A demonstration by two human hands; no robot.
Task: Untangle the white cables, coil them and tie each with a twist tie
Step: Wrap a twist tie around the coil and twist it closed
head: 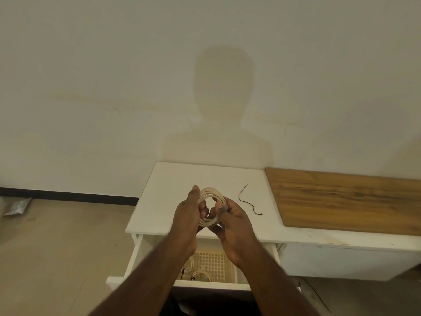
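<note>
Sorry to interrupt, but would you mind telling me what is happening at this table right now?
A person is holding a coiled white cable above a white table, left hand gripping one side and right hand the other. The coil is not tied yet: a dark twist tie lies loose on the table just right of the hands. In the open drawer below, a basket holds more white cables.

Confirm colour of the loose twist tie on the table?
Dark, black-looking twist tie; head view, the only one.
</note>
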